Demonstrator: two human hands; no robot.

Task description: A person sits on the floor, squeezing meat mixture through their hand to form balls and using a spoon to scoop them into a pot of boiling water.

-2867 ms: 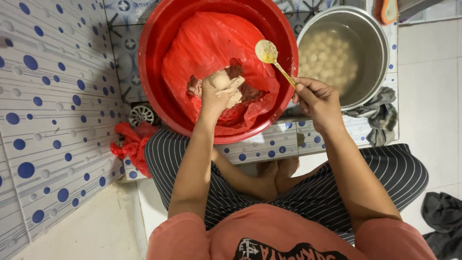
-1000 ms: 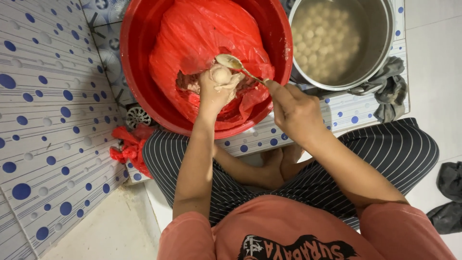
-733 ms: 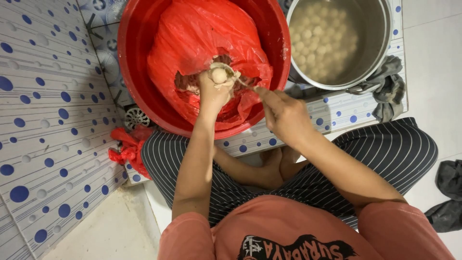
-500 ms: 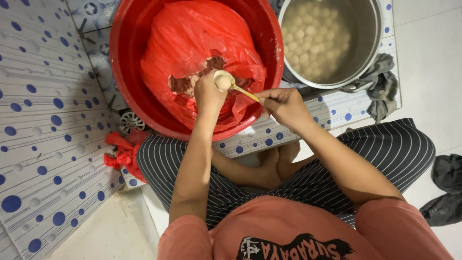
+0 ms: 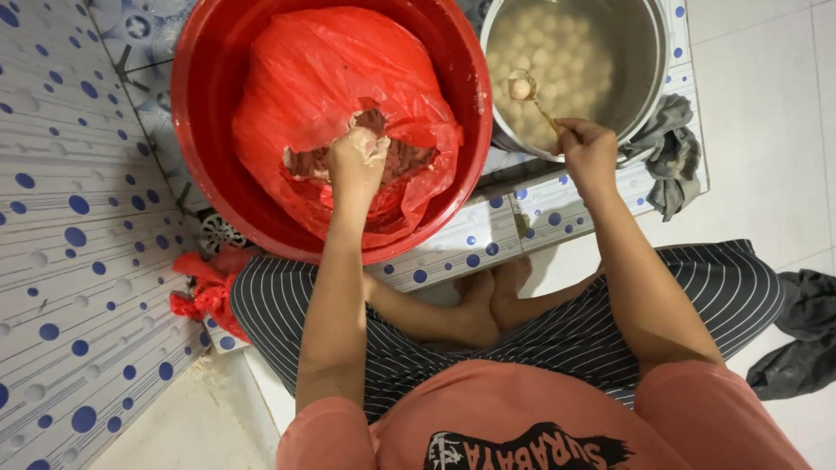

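So the red basin [image 5: 209,130] sat on the floor with a red bag [image 5: 331,78] bunched up inside it, torn open in the middle where a brownish-pink paste [image 5: 396,161] showed through. My left hand [image 5: 355,161] was down in that opening, grip squeezed shut around a lump of paste. Right next to the basin, rims nearly touching, was the steel pot [image 5: 649,61], full of cloudy water with loads of pale balls [image 5: 544,43] floating in it. My right hand [image 5: 588,150] hovered at the pot's near edge, grip pinched on the handle of a spoon [image 5: 527,91], and the spoon's bowl held one more ball over the water. A grey rag [image 5: 669,157] was slumped against the pot's right side. Floor was white tile with blue dots [image 5: 78,287], plain white tile further right. I was sitting cross-legged in striped trousers [image 5: 601,322], with a scrap of red plastic [image 5: 205,292] by my left knee and a dark cloth [image 5: 797,335] off to the right.
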